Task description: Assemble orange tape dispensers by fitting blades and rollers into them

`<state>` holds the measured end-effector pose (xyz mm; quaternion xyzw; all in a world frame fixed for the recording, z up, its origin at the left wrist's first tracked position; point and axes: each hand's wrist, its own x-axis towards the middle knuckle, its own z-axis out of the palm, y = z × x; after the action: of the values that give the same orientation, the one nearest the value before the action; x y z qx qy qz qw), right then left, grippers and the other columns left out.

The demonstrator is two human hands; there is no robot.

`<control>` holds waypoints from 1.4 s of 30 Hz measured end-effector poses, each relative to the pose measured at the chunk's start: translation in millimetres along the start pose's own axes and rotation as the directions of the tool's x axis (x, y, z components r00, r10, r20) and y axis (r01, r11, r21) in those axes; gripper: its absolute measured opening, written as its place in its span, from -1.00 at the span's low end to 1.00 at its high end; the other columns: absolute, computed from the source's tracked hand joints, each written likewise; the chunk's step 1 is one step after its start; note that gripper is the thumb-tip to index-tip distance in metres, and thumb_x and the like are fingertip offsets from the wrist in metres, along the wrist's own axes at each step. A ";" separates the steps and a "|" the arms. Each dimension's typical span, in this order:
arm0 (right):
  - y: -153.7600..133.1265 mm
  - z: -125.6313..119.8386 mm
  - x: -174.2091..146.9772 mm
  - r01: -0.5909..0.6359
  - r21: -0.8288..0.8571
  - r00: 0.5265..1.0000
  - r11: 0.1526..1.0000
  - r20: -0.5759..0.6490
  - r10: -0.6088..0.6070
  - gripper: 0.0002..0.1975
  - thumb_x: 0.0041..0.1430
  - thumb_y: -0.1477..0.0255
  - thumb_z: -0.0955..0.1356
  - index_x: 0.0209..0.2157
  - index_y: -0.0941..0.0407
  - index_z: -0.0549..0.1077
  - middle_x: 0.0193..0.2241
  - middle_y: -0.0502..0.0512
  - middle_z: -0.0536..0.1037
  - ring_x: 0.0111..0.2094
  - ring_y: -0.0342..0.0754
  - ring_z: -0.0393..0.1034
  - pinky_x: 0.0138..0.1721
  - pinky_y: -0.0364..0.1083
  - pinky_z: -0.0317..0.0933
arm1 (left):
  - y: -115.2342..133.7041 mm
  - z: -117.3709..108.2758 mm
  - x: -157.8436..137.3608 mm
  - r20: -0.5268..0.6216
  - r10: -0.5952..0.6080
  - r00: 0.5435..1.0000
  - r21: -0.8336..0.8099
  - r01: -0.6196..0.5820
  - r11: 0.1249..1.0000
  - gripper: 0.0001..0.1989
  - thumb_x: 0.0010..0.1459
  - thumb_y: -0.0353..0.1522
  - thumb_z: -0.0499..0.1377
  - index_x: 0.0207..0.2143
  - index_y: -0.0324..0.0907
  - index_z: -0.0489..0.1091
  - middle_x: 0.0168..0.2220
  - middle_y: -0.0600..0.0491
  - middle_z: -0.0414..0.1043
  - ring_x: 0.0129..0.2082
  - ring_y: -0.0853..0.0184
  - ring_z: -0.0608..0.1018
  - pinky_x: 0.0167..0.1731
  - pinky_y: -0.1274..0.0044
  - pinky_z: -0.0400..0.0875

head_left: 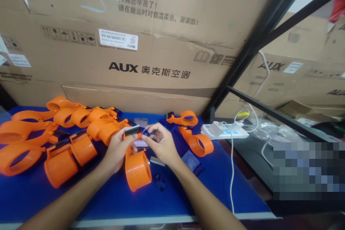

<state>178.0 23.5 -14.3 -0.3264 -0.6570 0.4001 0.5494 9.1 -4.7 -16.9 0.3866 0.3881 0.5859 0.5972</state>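
My left hand is closed on the narrow end of an orange plastic piece with a ring that hangs below my fingers. A black strip with a pale edge lies along the held end, under my left thumb. My right hand pinches a small dark blue bit of film at that end. Behind my hands lies a phone, partly covered by them. Beneath my right hand are a short grey metal strip and a crumpled dark blue scrap.
Several similar orange ring pieces crowd the left of the blue table. Two more orange pieces lie to the right, near a white power strip with cables. A large cardboard box stands behind, beside a black metal frame.
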 end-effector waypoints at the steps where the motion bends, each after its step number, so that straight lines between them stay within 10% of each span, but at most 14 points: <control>1: 0.1 0.5 -1.4 0.032 -0.065 0.999 0.997 0.018 -0.030 -0.77 0.15 0.32 0.51 -0.31 0.07 0.41 -0.20 0.09 0.57 -0.22 -0.04 0.52 -0.21 -0.07 0.47 | -0.2 -0.5 0.3 -0.001 0.004 1.000 -0.002 -0.004 1.000 -0.70 0.09 -0.27 0.39 -0.20 -0.20 0.42 -0.57 0.13 0.45 -0.63 0.44 0.45 -0.56 0.61 0.39; 10: -3.7 -4.9 -8.3 0.273 -0.462 0.962 0.844 0.112 -0.250 -0.82 0.26 0.48 0.37 -0.10 0.05 0.54 -0.21 0.10 0.67 -0.22 0.01 0.59 -0.13 -0.04 0.45 | -4.3 -5.1 4.9 -0.017 0.028 0.999 0.034 -0.028 0.999 -0.69 0.08 -0.27 0.39 -0.17 -0.18 0.44 -0.57 0.15 0.44 -0.63 0.42 0.46 -0.54 0.59 0.43; 42: -1.5 -9.0 -11.1 0.387 -0.531 0.922 0.754 0.218 -0.320 -0.91 0.40 0.40 0.33 -0.24 0.05 0.47 -0.26 0.15 0.64 -0.24 0.03 0.56 -0.19 -0.02 0.41 | -1.4 -11.2 3.9 0.016 0.175 0.984 0.328 -0.170 0.929 -0.72 0.12 -0.26 0.34 -0.14 -0.15 0.47 -0.52 0.14 0.46 -0.65 0.38 0.50 -0.52 0.52 0.49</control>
<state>188.9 14.6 -17.4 -0.3205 -0.8252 0.0944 0.4554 -0.6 -0.7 -22.7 0.5092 0.4489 0.5660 0.4678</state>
